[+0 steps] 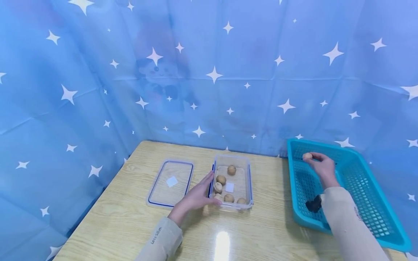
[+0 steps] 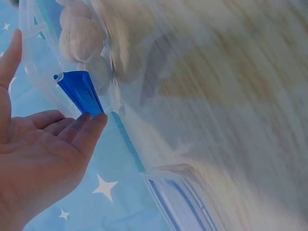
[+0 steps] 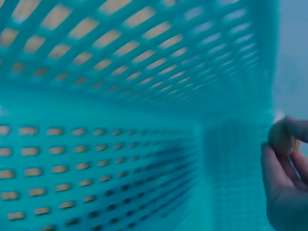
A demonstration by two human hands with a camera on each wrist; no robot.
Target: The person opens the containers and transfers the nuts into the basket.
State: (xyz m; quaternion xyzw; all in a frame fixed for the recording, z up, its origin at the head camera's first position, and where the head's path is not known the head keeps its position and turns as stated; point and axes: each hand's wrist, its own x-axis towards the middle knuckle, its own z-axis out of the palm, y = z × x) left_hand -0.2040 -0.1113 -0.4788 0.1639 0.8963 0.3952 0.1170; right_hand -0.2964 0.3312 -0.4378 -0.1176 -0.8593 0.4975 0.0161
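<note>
My right hand [image 1: 324, 170] pinches a walnut [image 1: 307, 156] between fingertips and thumb over the teal basket [image 1: 375, 188]. The right wrist view shows that same walnut [image 3: 281, 138] near the basket's end wall. On the table, a clear plastic container [image 1: 241, 177] with blue side clips holds several walnuts [image 1: 221, 179], most of them along its left and near sides. Against the container's left side rests my left hand [image 1: 199, 194], fingers extended and thumb by the near corner. In the left wrist view its fingertips touch a blue clip [image 2: 82, 91].
A clear lid [image 1: 171, 170] with a blue seal lies left of the container on the wooden table [image 1: 130, 203]. The basket stands at the table's right, with a black object [image 1: 314, 204] beside the right sleeve. A blue star-patterned curtain [image 1: 209, 90] hangs behind.
</note>
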